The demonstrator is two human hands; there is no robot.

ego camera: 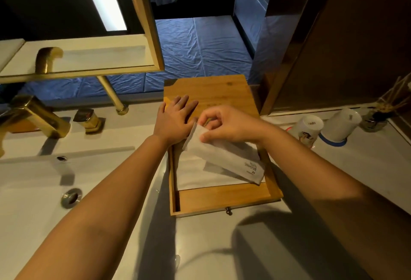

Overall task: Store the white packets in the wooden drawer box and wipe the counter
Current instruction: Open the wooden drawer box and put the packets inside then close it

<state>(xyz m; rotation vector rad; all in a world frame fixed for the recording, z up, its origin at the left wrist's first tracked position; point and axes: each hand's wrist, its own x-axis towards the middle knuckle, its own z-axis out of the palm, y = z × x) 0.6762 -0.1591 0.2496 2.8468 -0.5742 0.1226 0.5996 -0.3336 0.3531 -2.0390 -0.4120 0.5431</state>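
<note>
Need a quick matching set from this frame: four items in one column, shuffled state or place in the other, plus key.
Items:
1. left hand
2. white packet
3. drawer
4. paper cups

States:
A. upside down on the counter, right of the box
B. pulled open, white packets inside
C. flat on the wooden box top
D. pinched by the right hand over the drawer

Pairs: 1-C, 2-D, 3-B, 4-A
</note>
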